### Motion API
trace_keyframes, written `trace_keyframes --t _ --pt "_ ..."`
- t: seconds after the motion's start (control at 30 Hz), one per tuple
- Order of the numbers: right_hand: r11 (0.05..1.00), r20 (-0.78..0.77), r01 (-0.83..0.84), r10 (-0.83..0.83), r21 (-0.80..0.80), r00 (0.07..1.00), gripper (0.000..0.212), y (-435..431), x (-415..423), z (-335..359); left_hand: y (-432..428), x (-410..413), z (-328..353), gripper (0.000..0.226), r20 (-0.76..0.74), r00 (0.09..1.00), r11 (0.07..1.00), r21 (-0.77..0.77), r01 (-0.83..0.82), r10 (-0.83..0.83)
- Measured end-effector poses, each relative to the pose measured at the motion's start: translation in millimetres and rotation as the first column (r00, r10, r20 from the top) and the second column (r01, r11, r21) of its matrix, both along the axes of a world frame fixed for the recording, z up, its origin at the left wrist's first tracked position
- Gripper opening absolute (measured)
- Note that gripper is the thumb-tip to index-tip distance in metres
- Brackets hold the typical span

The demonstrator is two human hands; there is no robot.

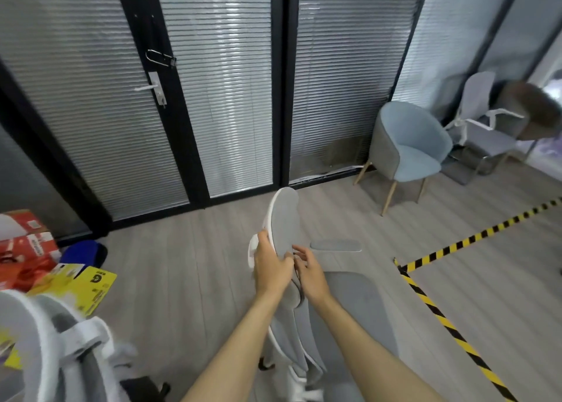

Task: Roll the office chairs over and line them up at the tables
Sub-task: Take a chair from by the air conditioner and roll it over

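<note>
We stand behind a grey office chair (304,325) on the wood-look floor (182,280) — our left hand (271,268) wraps the headrest (284,219) edge, our right hand (310,275) rests half-curled against its lower face. A second office chair (45,350) sits at bottom left — glass door (127,97) ahead.

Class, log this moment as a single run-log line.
left hand: gripping office chair headrest | right hand: fingers spread at headrest base | tables: not in view
</note>
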State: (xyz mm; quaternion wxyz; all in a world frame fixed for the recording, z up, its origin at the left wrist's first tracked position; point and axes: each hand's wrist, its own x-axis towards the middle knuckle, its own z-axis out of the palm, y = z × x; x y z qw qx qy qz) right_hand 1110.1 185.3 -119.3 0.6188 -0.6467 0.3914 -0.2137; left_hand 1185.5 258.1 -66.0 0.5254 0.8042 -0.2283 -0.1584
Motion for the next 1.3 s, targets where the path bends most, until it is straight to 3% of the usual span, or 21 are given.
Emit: trace_keyframes --t 0.17,0.27,0.4,0.6,0.7,1.0,1.1,1.23,1.3 --pt "0.996 -0.041 -0.048 0.051 0.074 0.998 0.048 -34.9 -49.1 5.7 -46.5 -34.8 5.7 0.043 -0.01 0.994 0.994 0.014 0.104 -0.104" --pt "0.994 -0.019 -0.053 0.055 0.09 0.998 0.051 -59.2 -84.5 8.8 -77.2 -52.6 5.7 0.037 0.027 0.985 0.985 0.03 0.168 -0.169" --pt "0.971 -0.016 -0.01 0.014 0.239 1.0 0.053 -102.6 -134.3 4.9 -123.5 -85.2 3.1 0.039 0.049 0.966 0.965 0.076 0.251 -0.255" --pt "0.907 -0.081 0.108 -0.082 0.408 0.993 0.049 -169.6 -224.3 10.4 -189.4 -159.4 4.5 0.018 0.013 0.94 0.936 0.093 0.339 -0.342" --pt "0.904 -0.111 0.156 -0.121 0.398 0.986 0.039 -197.6 -273.3 18.1 -220.5 -203.5 6.0 0.02 0.006 0.925 0.923 0.076 0.378 -0.379" --pt "0.891 -0.165 0.335 -0.296 0.308 0.941 0.037 -266.6 -435.4 28.5 -308.3 -348.1 5.9 0.017 0.012 0.833 0.833 0.019 0.553 -0.554" --pt "0.858 -0.189 0.435 -0.396 0.273 0.899 0.036 -282.6 -484.1 35.5 -335.0 -387.1 4.3 0.029 0.006 0.775 0.774 0.058 0.63 -0.631" --pt "0.82 -0.226 0.532 -0.489 0.212 0.843 0.034 -304.7 -540.6 40.8 -387.5 -415.3 4.3 0.066 0.034 0.711 0.709 0.111 0.696 -0.703" --pt "0.81 -0.248 0.563 -0.518 0.164 0.818 0.034 -315.0 -568.1 44.8 -427.6 -425.7 5.5 0.067 0.045 0.647 0.647 0.129 0.752 -0.761"
